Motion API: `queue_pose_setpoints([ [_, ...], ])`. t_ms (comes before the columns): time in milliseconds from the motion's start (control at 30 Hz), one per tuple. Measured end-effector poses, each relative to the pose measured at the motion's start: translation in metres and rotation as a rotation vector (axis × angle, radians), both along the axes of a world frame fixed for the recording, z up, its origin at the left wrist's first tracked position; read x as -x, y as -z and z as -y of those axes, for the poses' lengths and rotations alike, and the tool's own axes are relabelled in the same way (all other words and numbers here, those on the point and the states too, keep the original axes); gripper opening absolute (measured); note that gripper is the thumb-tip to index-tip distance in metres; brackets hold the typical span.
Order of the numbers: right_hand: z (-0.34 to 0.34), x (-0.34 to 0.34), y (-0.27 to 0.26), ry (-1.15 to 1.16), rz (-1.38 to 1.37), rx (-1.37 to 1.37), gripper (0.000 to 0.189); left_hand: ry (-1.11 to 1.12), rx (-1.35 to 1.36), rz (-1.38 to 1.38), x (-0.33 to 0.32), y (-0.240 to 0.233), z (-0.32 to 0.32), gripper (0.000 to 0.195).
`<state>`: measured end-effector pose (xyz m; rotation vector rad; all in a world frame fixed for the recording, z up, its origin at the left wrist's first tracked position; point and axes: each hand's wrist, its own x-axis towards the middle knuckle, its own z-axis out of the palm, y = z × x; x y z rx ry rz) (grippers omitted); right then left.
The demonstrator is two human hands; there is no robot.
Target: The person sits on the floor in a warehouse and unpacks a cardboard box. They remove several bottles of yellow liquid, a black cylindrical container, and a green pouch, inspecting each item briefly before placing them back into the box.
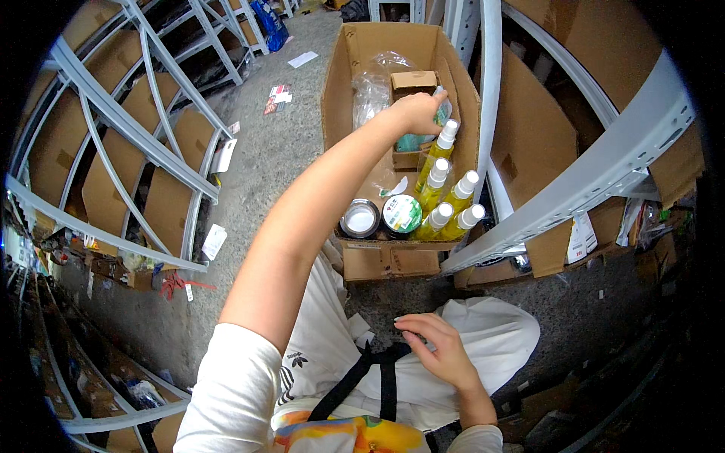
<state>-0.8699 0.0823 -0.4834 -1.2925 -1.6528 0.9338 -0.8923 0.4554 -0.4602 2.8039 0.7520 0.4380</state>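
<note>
My left hand point(422, 112) reaches into an open cardboard box point(344, 85), its fingers on a clear plastic item with green contents point(443, 109); whether they grip it is hard to tell. Below that hand stand several spray bottles point(436, 181) of yellow liquid with white caps. Beside them are a round tub with a green and white label point(402, 213) and a dark-rimmed round jar point(360, 218). A smaller cardboard box point(413, 80) and clear plastic wrap point(371, 90) lie farther inside. My right hand point(439, 348) hovers over my lap, fingers loosely bent, holding nothing.
Grey metal shelving with cardboard bins point(113, 164) rises on the left. A metal shelf post point(572, 187) runs close along the right of the box. Paper scraps point(214, 242) and red string point(175, 285) lie on the concrete floor. A smaller carton point(391, 263) sits under the box's near end.
</note>
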Motion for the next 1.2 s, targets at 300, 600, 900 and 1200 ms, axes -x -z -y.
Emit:
queue_pose_setpoints([
  [300, 0.0, 0.002, 0.001, -0.005, -0.004, 0.005, 0.018, -0.085, 0.003, -0.036, 0.003, -0.003, 0.0, 0.068],
  [600, -0.001, 0.004, 0.003, -0.022, 0.014, 0.002, 0.018, -0.334, -0.075, -0.092, -0.007, -0.002, 0.013, 0.045],
  [900, 0.0, 0.003, 0.007, -0.036, 0.027, -0.004, 0.017, -0.641, 0.138, 0.086, -0.009, -0.015, 0.016, 0.021],
  [1200, -0.002, 0.005, 0.007, -0.04, 0.01, 0.024, 0.017, -0.556, -0.009, 0.252, 0.015, -0.076, 0.01, 0.019],
])
